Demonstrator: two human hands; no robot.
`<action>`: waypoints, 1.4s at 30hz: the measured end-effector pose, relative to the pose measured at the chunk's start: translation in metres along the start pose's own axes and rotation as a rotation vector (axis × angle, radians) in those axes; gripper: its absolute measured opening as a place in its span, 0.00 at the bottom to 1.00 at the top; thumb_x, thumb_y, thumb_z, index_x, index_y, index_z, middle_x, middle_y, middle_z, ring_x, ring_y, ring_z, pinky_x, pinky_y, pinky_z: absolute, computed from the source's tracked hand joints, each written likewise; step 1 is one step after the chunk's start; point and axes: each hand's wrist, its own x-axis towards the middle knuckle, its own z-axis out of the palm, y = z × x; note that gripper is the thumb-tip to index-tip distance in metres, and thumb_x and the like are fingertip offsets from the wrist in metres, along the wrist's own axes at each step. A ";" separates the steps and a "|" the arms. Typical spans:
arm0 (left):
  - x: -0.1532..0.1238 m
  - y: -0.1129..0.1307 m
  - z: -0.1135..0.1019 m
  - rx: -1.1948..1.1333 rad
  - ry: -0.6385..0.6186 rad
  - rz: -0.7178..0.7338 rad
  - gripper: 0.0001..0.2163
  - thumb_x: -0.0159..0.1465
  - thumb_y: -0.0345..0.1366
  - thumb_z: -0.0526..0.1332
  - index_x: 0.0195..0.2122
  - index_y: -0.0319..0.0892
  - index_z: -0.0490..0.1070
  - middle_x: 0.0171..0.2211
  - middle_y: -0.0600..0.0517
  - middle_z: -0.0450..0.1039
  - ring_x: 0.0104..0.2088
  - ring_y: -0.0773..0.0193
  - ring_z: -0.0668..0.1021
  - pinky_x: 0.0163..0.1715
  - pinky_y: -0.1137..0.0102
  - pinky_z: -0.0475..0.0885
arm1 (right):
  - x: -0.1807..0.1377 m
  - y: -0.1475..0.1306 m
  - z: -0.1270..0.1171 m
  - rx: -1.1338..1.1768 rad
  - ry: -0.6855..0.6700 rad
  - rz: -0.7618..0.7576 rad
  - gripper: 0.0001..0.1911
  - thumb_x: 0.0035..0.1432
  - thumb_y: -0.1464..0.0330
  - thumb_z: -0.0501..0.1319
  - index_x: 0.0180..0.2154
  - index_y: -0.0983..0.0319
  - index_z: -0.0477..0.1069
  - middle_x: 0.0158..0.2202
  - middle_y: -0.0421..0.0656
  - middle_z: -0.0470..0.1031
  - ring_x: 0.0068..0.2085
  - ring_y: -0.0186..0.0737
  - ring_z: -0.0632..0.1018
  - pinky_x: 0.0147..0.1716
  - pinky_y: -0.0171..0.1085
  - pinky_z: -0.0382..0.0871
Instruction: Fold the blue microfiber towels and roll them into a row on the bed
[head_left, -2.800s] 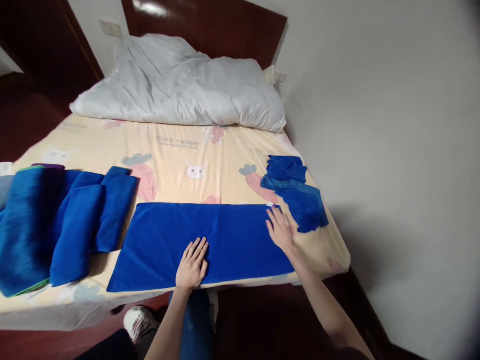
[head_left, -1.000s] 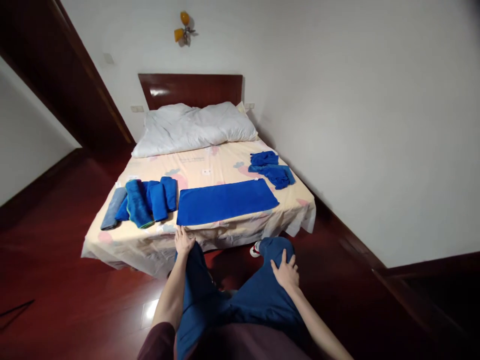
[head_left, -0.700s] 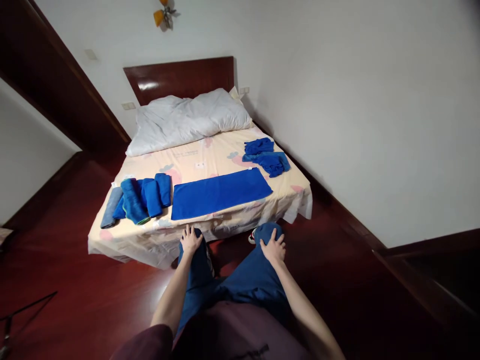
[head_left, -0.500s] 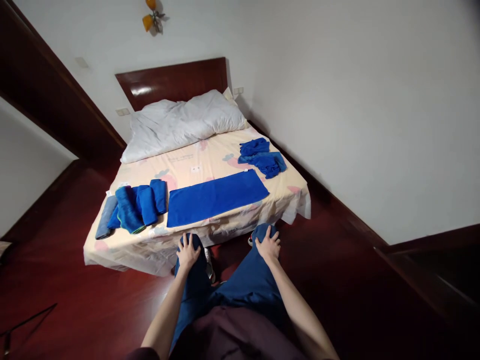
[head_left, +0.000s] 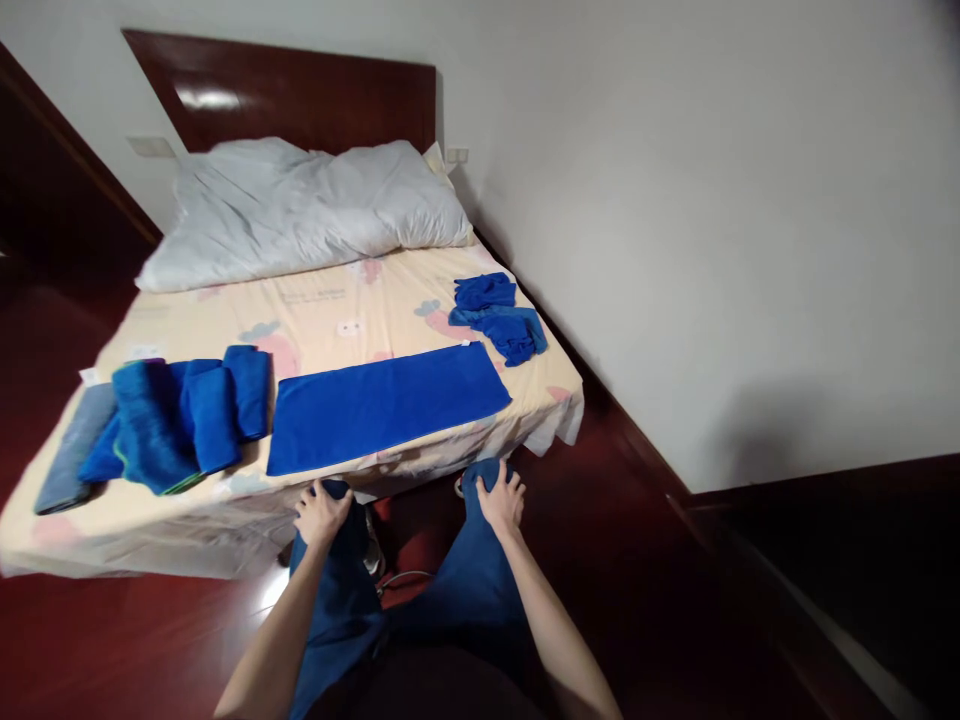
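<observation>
Royal-blue, flat rectangular cloth lies on the cream, carrot-print bedsheet. I see the left hand and right hand spread on blue-trousered knees, gripping nothing: likely a pause; handling the cloth calls for reaching forward.

This is a bedroom, as in a home. A wide bed with a cream sheet printed with pink carrots stands below a glossy dark-brown wooden headboard, a rumpled white quilt at its head. Plain pale walls and a shiny dark-red floor surround it.
</observation>
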 end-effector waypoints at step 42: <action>0.029 -0.009 -0.001 -0.048 0.021 -0.087 0.29 0.65 0.51 0.47 0.57 0.34 0.68 0.53 0.32 0.68 0.52 0.36 0.70 0.44 0.50 0.69 | 0.075 -0.031 0.030 0.352 0.115 -0.443 0.21 0.67 0.61 0.50 0.45 0.63 0.78 0.45 0.52 0.80 0.48 0.47 0.78 0.53 0.43 0.70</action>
